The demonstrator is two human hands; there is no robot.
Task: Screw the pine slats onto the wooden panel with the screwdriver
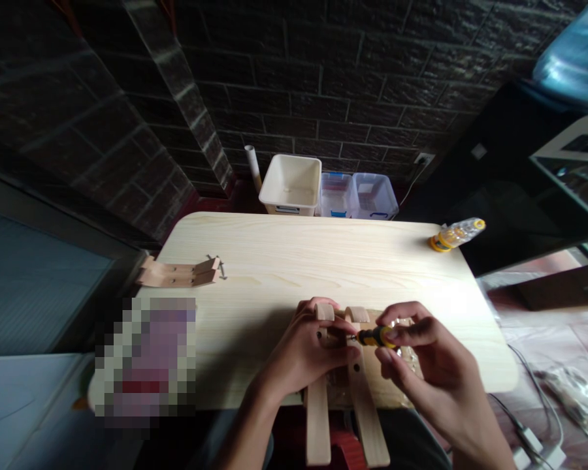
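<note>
My left hand [308, 346] is closed around a pale wooden assembly of two long slats [318, 418] that sticks out over the near table edge. My right hand [416, 356] pinches a small screwdriver with a yellow and black handle [375, 337], its tip pointing left at the wood between the two slats. Both hands meet at the near middle of the light wooden table [298, 261]. Crinkled clear plastic lies under the right hand.
A second wooden piece [181, 273] with loose screws beside it lies at the table's left. A clear bottle with yellow caps [457, 234] lies at the far right. Behind the table stand a cream bin [291, 184] and clear boxes [357, 194]. Cables and bags lie on the floor to the right.
</note>
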